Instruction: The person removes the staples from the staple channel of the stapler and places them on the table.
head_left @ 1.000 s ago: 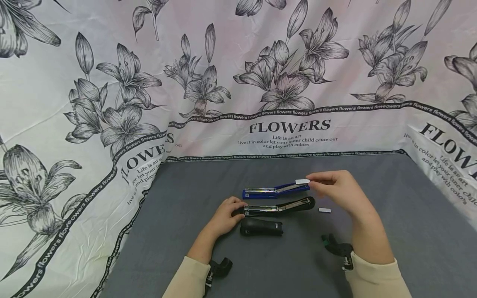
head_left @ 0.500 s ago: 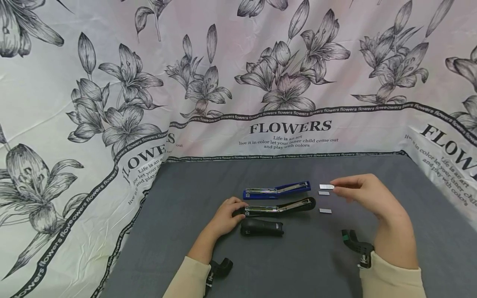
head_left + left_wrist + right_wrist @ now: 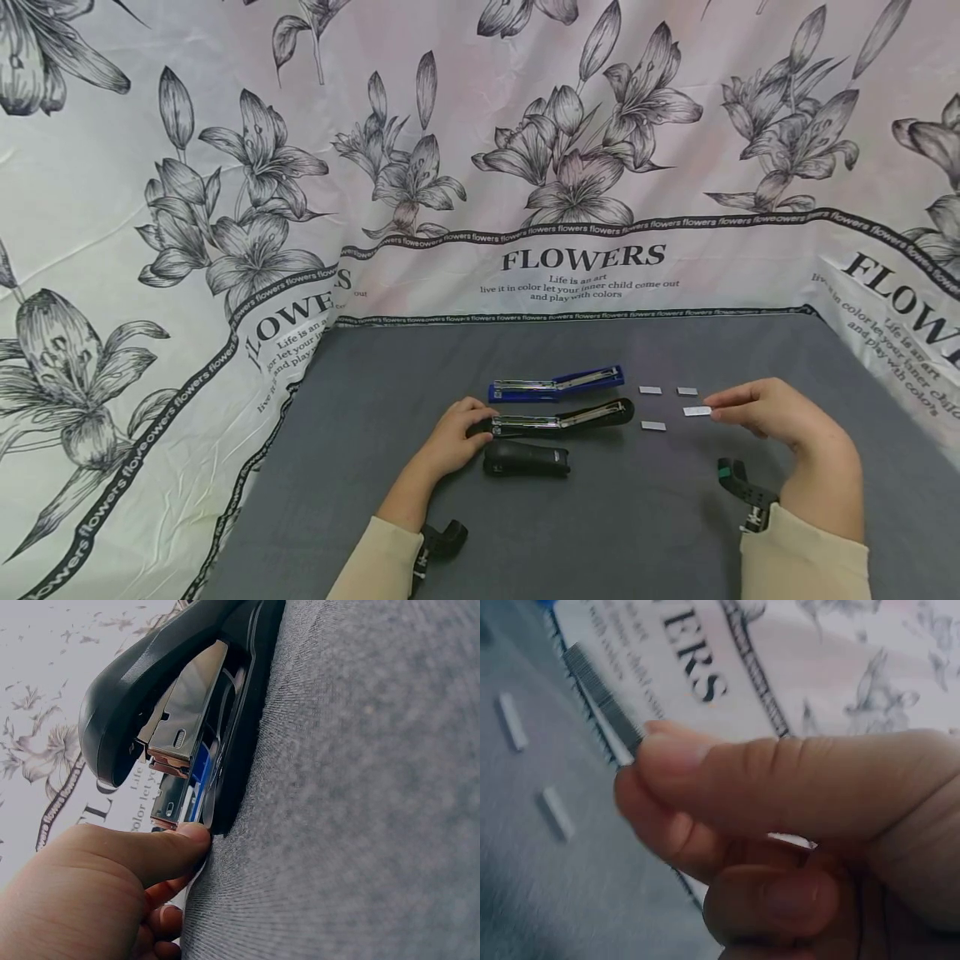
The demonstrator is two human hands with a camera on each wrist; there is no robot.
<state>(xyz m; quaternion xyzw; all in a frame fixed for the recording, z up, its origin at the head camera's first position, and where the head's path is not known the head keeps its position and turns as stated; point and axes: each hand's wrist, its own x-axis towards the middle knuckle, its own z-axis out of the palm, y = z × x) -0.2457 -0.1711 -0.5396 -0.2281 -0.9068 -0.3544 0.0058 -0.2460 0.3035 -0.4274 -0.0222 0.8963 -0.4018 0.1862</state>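
Observation:
My left hand [image 3: 452, 437] grips the left end of an opened black stapler [image 3: 596, 412], its metal staple channel exposed. In the left wrist view, the thumb presses near the base. Over on the right, my right hand [image 3: 783, 417] pinches a staple strip [image 3: 697, 411] between thumb and fingertips; the fine ridges of that strip show in the right wrist view. An opened blue stapler [image 3: 558, 387] lies just behind the black one. Nearer me is another black stapler [image 3: 525, 458], its upper arm folded over its base.
Loose staple strips lie on the grey cloth [image 3: 570, 533]: one strip [image 3: 650, 390] right of the blue stapler, one strip [image 3: 687, 391] beside it, and one strip [image 3: 653, 426] closer to me. A flower-printed curtain [image 3: 585, 283] stands along the back and sides.
From the blue stapler's right end, my right hand has carried the pinched strip right and nearer me. Two strips have come into view behind it. My left hand stays in place.

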